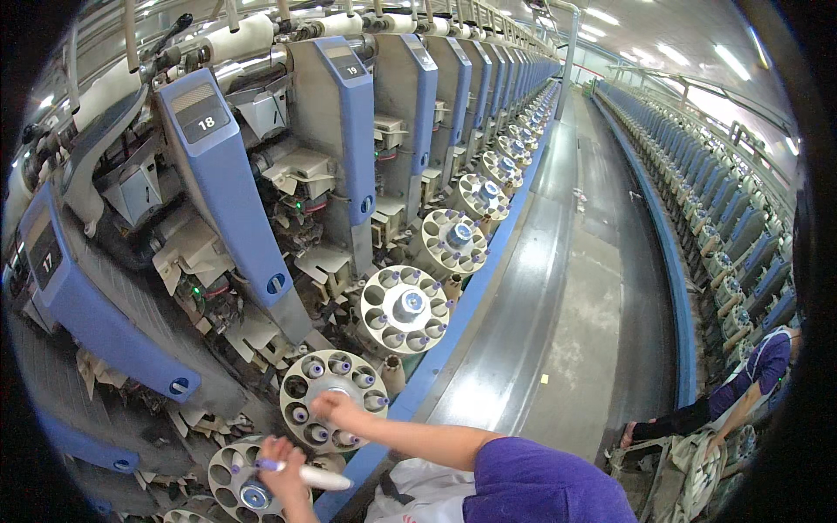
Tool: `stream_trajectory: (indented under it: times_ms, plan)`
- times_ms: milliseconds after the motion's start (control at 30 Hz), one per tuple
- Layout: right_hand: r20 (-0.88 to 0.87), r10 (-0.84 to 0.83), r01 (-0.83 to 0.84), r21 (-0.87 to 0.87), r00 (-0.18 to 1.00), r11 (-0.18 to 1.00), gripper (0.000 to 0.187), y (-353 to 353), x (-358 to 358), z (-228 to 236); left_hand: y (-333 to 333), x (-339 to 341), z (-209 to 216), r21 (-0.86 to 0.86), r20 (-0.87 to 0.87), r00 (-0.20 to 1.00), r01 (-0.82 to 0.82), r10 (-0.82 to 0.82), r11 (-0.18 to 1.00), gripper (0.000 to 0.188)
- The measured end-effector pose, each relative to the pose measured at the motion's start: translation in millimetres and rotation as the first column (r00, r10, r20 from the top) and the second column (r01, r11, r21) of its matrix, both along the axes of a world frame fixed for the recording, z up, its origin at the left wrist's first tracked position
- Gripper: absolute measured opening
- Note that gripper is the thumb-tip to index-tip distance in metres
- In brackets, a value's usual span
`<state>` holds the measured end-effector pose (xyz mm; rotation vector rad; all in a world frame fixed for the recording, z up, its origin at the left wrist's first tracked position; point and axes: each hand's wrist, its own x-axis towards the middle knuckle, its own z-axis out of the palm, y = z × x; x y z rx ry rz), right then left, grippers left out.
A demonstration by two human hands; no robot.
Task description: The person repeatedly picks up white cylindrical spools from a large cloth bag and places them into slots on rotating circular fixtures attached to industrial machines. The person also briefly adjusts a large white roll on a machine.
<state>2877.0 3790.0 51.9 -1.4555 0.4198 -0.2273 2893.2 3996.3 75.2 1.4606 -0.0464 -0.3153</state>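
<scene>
My left hand [283, 460] is closed round a yarn bobbin [324, 478], a purple tube with white yarn wound on it. It is held above a round magazine [218, 469] with a blue-and-white hub. Over the middle of the neighbouring round cream magazine [290, 383] is my right hand [334, 406], its fingers curled together. Whatever they pinch, if anything, is too small to make out. Several purple-tipped bobbins [363, 378] stand in this magazine's pockets around the hand. Its hub is partly covered by my hand.
A row of blue winding units [231, 196] runs along the left, each with a round magazine [405, 307] in front. Beside it lies a blue rail [462, 324], then a grey aisle floor [558, 349]. Another person [754, 379] bends over at the right, near the opposite machine row.
</scene>
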Motion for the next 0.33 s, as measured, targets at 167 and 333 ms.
stream_trajectory:
  times_ms: [167,333]
  plan:
    - [0.331,-0.157,0.365,-0.805,0.930,0.467,0.016,-50,4,-35,116,2,48,-0.526,-0.323,0.946,-0.156,-0.026,0.836,0.069]
    - [-0.258,0.135,-0.286,-0.920,0.957,0.267,0.019,57,12,-95,195,-35,29,-0.562,-0.267,0.869,-0.492,0.417,0.665,0.064]
